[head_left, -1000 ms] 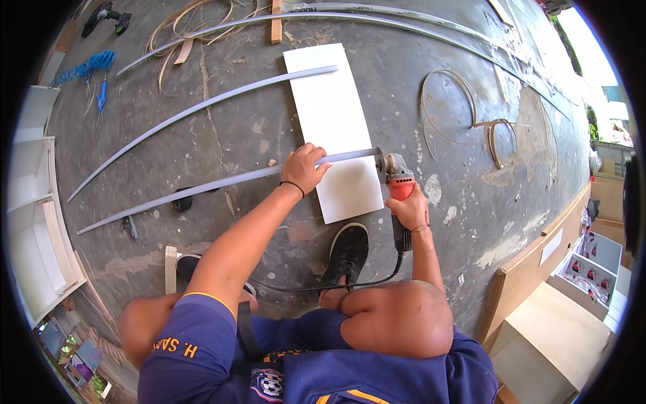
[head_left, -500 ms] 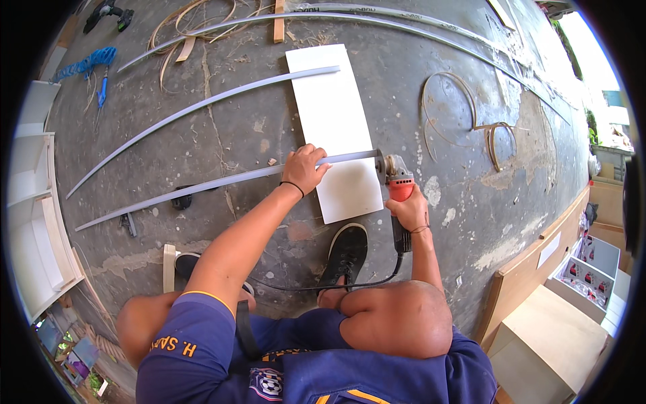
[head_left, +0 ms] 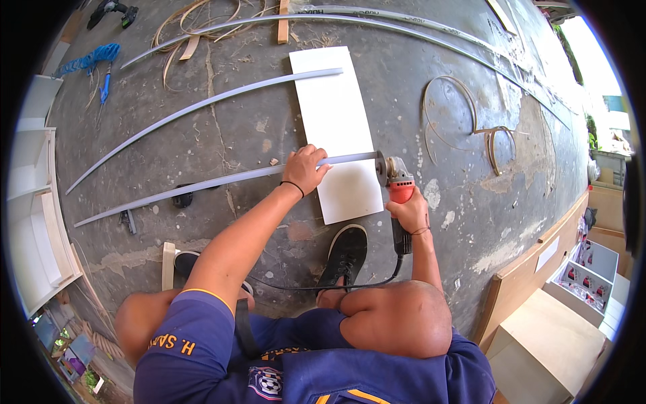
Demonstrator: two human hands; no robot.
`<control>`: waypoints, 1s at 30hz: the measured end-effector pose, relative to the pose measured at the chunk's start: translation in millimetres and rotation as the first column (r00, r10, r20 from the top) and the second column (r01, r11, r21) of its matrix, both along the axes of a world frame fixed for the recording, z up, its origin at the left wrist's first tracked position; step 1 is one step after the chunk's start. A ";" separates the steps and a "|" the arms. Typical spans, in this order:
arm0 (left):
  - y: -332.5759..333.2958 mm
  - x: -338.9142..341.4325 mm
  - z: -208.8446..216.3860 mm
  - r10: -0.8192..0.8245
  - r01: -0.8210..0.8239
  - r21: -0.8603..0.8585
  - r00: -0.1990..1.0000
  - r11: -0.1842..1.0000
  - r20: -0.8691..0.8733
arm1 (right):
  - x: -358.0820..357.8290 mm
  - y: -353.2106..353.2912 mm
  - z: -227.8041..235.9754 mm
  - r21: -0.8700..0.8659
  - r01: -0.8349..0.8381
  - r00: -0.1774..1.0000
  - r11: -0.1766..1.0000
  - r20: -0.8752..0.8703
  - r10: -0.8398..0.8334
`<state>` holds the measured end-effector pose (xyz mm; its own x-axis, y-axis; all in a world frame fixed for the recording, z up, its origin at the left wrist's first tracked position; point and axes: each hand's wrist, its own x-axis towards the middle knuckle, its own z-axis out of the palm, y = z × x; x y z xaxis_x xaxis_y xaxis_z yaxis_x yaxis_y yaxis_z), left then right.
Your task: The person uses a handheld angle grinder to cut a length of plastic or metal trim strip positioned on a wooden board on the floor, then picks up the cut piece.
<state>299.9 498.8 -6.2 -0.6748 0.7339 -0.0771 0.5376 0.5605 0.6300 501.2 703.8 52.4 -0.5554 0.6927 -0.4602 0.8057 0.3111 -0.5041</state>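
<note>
My right hand (head_left: 409, 210) grips a red and black angle grinder (head_left: 402, 190) by its body, with the cord trailing back past my foot. The grinder's disc (head_left: 381, 168) stands upright at the right end of a long pale metal strip (head_left: 202, 186). My left hand (head_left: 306, 168) is closed around that strip and presses it over a white board (head_left: 350, 192) on the floor. Farther off, a second strip (head_left: 202, 105) rests with its right end on the same board. Whether the disc touches the strip end is hard to make out.
Long strips (head_left: 404, 28), coiled edging (head_left: 195, 30) and a wooden slat (head_left: 283, 27) lie at the far side. A cordless drill (head_left: 113, 13) and blue air hose (head_left: 91, 59) are far left. White cabinets (head_left: 40, 168) line the left; boxes (head_left: 548, 337) stand at right.
Both hands keep nearly the same place on the strip and the grinder. The disc looks turned slightly more toward the view; the scene has shifted a little with my head.
</note>
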 end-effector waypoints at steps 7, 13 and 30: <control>-0.7 1.7 0.5 0.000 0.000 0.002 1.000 1.000 -0.004 | 0.5 0.6 -2.1 0.001 -0.001 1.000 1.000 0.007 0.001; -1.4 2.5 -1.1 -0.002 0.002 0.010 1.000 1.000 -0.010 | 0.2 -0.3 1.7 0.020 -0.020 1.000 1.000 0.001 0.020; -0.2 -0.6 -8.6 -0.061 0.061 -0.002 0.997 0.998 -0.039 | 17.7 20.5 -6.7 -0.364 0.103 0.941 0.926 -0.266 -0.209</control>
